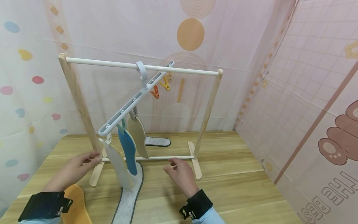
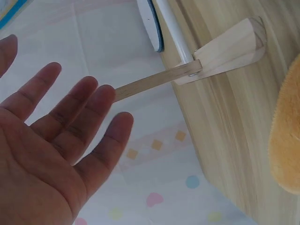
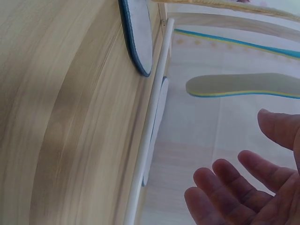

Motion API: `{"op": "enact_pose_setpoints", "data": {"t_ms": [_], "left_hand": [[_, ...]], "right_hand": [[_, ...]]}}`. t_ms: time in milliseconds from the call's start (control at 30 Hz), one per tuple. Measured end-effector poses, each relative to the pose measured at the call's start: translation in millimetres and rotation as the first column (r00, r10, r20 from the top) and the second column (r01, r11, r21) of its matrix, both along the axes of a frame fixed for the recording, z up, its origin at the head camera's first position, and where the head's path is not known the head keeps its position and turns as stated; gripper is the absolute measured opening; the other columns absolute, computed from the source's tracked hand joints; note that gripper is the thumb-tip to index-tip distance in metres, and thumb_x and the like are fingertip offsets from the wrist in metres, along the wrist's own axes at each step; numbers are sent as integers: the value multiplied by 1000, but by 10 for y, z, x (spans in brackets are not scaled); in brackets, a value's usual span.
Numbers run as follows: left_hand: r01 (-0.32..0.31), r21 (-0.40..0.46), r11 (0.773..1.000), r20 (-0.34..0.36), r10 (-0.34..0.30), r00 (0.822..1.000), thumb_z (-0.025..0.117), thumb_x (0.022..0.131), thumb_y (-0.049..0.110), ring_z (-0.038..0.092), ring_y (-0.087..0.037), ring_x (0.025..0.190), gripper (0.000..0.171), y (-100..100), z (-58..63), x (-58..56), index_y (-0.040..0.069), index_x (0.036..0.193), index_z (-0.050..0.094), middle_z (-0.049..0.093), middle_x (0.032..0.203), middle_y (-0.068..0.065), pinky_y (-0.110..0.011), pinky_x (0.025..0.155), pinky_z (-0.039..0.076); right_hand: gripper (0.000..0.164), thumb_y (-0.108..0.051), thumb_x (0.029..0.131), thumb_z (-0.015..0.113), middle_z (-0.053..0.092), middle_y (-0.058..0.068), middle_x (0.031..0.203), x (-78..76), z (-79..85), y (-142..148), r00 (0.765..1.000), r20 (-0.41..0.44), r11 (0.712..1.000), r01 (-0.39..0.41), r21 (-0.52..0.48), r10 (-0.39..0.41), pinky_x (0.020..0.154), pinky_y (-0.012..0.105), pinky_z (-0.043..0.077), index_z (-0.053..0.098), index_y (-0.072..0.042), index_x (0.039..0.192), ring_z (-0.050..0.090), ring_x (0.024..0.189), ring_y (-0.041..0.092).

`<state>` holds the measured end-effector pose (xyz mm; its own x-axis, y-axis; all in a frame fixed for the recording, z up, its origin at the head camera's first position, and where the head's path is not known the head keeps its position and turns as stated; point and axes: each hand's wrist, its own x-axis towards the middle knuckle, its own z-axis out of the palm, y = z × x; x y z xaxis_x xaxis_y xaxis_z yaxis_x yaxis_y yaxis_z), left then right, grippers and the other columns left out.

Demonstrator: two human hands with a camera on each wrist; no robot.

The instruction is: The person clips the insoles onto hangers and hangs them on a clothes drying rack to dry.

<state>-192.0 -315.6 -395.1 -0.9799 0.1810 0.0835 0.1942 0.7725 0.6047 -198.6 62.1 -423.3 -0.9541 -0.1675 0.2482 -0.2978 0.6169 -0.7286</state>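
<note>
Three insoles [image 1: 128, 151] hang clipped beneath the hanger [image 1: 126, 109], between left hand [image 1: 76, 167] and right hand [image 1: 182, 175]; fingers [image 2: 105, 147] loosely spread.

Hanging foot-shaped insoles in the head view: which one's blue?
The middle one, a blue foot-shaped insole, hanging between the pale grey insole and the tan insole.

The desk [image 1: 237, 186] had a pale yellowish-brown wood surface with darker streaks of grain. On it stood a rack [image 1: 208, 115], resting on two flat wooden feet, the left one [image 1: 97, 174] and the right one [image 1: 195, 165]. A dark-edged grey insole [image 1: 127, 202] lay on the near side of the rack, and a second grey insole [image 1: 158, 142], likewise dark-edged, lay beyond it. A fuzzy orange insole [image 1: 76, 205] lay at the near left, apart from the near grey one.
</note>
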Motion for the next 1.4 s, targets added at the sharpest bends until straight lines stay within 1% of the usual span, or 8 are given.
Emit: {"op": "enact_pose_setpoints", "data": {"t_ms": [233, 433, 533, 733, 900, 1000, 1233, 1400], "left_hand": [[21, -35, 999, 7, -21, 1000, 47, 106, 40, 58, -50, 109, 62, -5, -52, 28, -14, 137, 47, 55, 129, -35, -60, 82, 50], [23, -43, 999, 43, -21, 999, 47, 105, 41, 57, -52, 109, 65, -27, -103, 40, -15, 136, 46, 52, 130, -37, -58, 81, 51], [21, -43, 999, 46, -19, 999, 47, 105, 42, 57, -51, 109, 65, -42, -140, 49, -16, 136, 46, 53, 130, -37, -57, 80, 52], [13, -86, 996, 49, -9, 999, 47, 104, 44, 58, -52, 107, 66, -59, -208, 72, -14, 135, 49, 54, 129, -37, -57, 77, 52], [-11, -128, 992, 93, 23, 995, 45, 103, 52, 52, -57, 113, 73, -85, -243, 100, -13, 136, 49, 51, 131, -38, -61, 80, 49], [-30, -164, 986, 88, 45, 995, 46, 102, 51, 50, -59, 115, 73, -103, -263, 115, -15, 133, 50, 52, 129, -39, -63, 83, 47], [-68, -225, 972, 150, 104, 983, 45, 102, 54, 49, -60, 112, 77, -150, -296, 155, -17, 130, 49, 51, 127, -42, -64, 83, 45], [-91, -252, 963, 153, 133, 979, 46, 101, 56, 49, -61, 112, 80, -204, -330, 207, -18, 129, 49, 51, 126, -42, -65, 84, 44]], "right_hand": [[40, -34, 92, 70, 69, 9, 107, 5, -43, 37, 1000, -16, 999, 3, 42, -3, 75, 35, 52, 68, -8, 122, 66, 92, 24], [40, -34, 92, 70, 70, 8, 106, 14, -44, 51, 1000, -27, 998, 6, 58, -4, 73, 34, 51, 68, -8, 122, 66, 90, 22], [39, -33, 92, 70, 70, 9, 105, 13, -48, 49, 1000, -32, 998, 2, 60, 0, 73, 33, 51, 68, -7, 122, 67, 90, 24], [39, -34, 92, 70, 70, 10, 106, 7, -70, 52, 1000, -24, 998, 1, 67, 0, 73, 35, 51, 68, -7, 121, 67, 92, 27], [39, -34, 91, 71, 70, 11, 106, 12, -90, 53, 1000, -24, 997, 10, 83, -8, 72, 35, 51, 69, -7, 120, 67, 91, 27], [38, -33, 91, 71, 70, 10, 105, 17, -99, 51, 1000, -28, 996, 16, 90, -13, 72, 34, 51, 69, -8, 119, 67, 91, 27], [40, -33, 90, 72, 70, 10, 106, 26, -115, 53, 999, -38, 994, 15, 106, -11, 71, 34, 51, 69, -6, 120, 67, 90, 26], [39, -32, 90, 72, 71, 10, 104, 33, -121, 57, 998, -64, 991, 21, 135, -12, 69, 34, 50, 70, -6, 119, 67, 87, 23]]}}
